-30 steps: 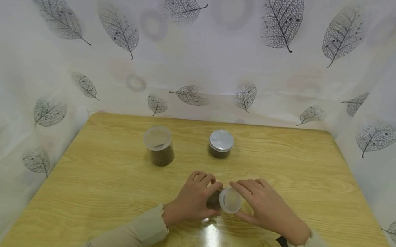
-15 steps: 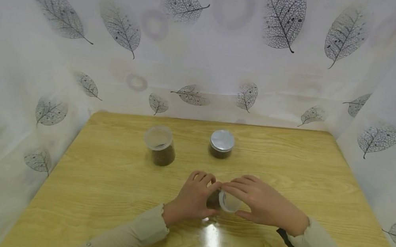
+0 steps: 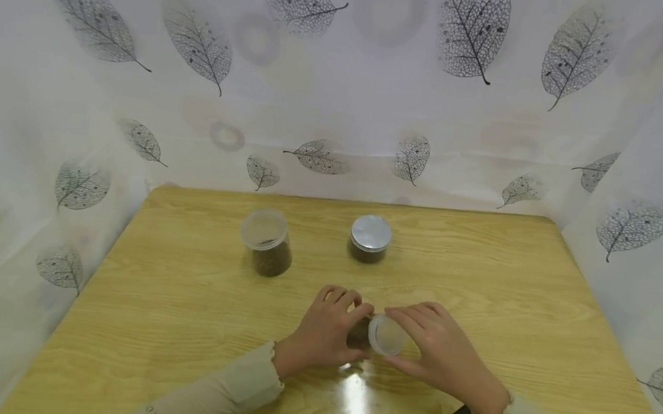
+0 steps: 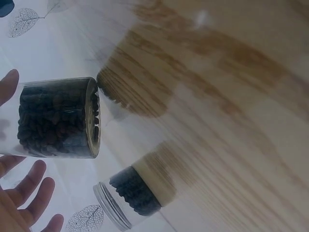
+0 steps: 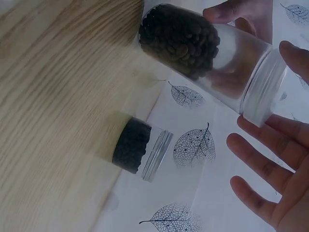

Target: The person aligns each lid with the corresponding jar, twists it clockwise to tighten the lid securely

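Observation:
On the table near its front, my left hand [image 3: 325,330] grips a clear jar of dark coffee beans [image 5: 178,38] by its body. My right hand [image 3: 438,347] holds that jar's translucent lid [image 3: 388,336], thumb on one side and fingers on the other. The jar stands upright; its upper part looks clear of beans. In the right wrist view the lid [image 5: 265,87] sits on the jar's mouth, with the thumb and the nearest fingers against its edge while the other fingers are spread.
A taller jar with a translucent lid [image 3: 269,254] stands back left, partly filled with dark contents. A shorter jar with a silver lid [image 3: 370,237] stands back centre. The wooden table [image 3: 176,325] meets leaf-printed sheeting [image 3: 345,68] at the back and sides.
The right hand reached farther over the lid half a second ago, then drew back to the lid's right side. The left hand and the jar stayed in place.

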`<state>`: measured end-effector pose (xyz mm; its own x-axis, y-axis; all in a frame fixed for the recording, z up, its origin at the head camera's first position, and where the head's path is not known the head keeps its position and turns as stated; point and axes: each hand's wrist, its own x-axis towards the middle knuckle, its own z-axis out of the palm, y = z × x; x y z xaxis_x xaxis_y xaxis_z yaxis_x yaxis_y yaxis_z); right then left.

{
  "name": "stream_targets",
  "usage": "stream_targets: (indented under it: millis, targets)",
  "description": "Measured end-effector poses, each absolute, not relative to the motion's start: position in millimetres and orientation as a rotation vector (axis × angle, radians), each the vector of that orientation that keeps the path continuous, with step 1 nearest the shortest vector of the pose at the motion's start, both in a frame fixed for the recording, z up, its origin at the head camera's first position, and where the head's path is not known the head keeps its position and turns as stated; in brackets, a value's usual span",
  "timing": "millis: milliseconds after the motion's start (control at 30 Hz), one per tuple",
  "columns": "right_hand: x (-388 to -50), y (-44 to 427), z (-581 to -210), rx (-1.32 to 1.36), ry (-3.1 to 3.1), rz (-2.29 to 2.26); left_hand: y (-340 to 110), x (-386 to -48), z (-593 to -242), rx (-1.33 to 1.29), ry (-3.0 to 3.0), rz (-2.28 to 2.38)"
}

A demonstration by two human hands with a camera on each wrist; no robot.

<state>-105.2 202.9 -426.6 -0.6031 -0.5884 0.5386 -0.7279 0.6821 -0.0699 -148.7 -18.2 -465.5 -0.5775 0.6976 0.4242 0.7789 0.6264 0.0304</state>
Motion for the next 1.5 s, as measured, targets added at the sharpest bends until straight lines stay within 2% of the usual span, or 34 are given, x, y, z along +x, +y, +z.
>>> stream_targets:
  millis: [133, 467, 667, 833, 1300, 1500]
  targets:
    - [-105, 203, -428, 0.990, -2.413, 0.379, -19, -150, -466, -1.179, -2.486, -0.316]
    - [-120, 212, -411, 1.333, -2.395, 0.249, -21, -150, -465, -1.176, -2.498, -0.267]
    - [-123, 210, -405, 1.405, -2.429, 0.213, -21, -150, -465, -1.175, -2.490, -0.272]
    - [-120, 209, -410, 1.312, -2.429, 0.240, -19, -150, -466, -1.168, -2.478, -0.302]
    - [-94, 191, -435, 0.757, -2.433, 0.384, -19, -148, -470, -1.145, -2.473, -0.312]
    - [-91, 188, -434, 0.705, -2.418, 0.339, -19, -149, -470, -1.142, -2.481, -0.299]
